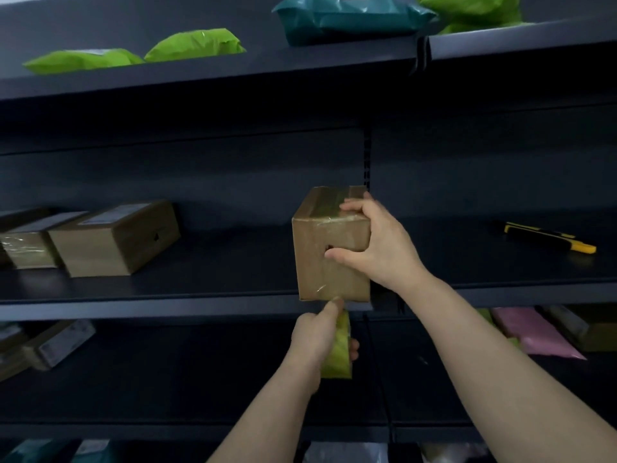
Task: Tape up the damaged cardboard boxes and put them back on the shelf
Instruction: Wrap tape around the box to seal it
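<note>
A small cardboard box [320, 262] stands upright at the front edge of the dark middle shelf [150, 305], with clear tape across its top and a small hole in its front face. My right hand [377, 248] grips the box from the right, fingers over the top edge and thumb on the front near the hole. Just below the box, my left hand [317, 335] holds a yellowish roll of tape [339, 355], its thumb pressing at the box's bottom front edge.
Two other cardboard boxes [113, 242] lie at the left of the same shelf. A yellow-and-black utility knife [547, 237] lies at the right. Green [197, 45] and teal parcels [350, 18] sit on the upper shelf; pink bags [534, 332] and boxes fill the lower one.
</note>
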The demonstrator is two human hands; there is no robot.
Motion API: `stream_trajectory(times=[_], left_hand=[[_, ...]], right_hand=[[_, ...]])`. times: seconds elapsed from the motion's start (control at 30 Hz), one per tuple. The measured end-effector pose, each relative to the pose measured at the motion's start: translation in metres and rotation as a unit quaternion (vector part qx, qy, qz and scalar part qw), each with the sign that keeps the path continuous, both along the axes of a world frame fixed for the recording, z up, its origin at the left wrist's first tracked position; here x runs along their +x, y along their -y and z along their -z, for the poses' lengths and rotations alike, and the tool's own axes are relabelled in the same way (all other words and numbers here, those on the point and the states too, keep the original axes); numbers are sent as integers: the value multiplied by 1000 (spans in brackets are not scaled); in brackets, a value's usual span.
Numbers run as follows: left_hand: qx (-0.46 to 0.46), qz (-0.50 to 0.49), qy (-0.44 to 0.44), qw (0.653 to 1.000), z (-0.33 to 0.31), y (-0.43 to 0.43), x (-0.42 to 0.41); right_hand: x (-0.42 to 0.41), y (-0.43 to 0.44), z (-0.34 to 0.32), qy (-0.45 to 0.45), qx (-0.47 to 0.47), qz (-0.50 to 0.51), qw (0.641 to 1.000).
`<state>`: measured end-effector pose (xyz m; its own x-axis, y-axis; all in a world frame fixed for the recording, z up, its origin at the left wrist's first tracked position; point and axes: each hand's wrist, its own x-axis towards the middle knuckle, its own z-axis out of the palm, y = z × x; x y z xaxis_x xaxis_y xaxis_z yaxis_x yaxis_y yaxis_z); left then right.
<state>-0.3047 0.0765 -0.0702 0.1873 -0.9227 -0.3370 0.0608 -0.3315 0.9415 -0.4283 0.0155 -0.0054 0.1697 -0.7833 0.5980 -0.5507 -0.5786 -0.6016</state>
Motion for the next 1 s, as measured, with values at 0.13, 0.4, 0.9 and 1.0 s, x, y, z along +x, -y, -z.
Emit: stream_trajectory(times=[0.13, 0.4, 0.9, 1.0], left_hand=[[-135, -9, 486, 864, -8, -11, 26], [-457, -24, 673, 581, 8, 16, 55], [-147, 92, 139, 975, 33, 4, 37], [-201, 38, 108, 973, 30, 3, 29]], right_hand=[[3, -5, 21, 28, -2, 7, 1000], [3, -11, 65, 10, 52, 52, 997], [-3, -7, 65, 76, 114, -8, 990], [-8, -10, 65, 70, 97, 34, 992]])
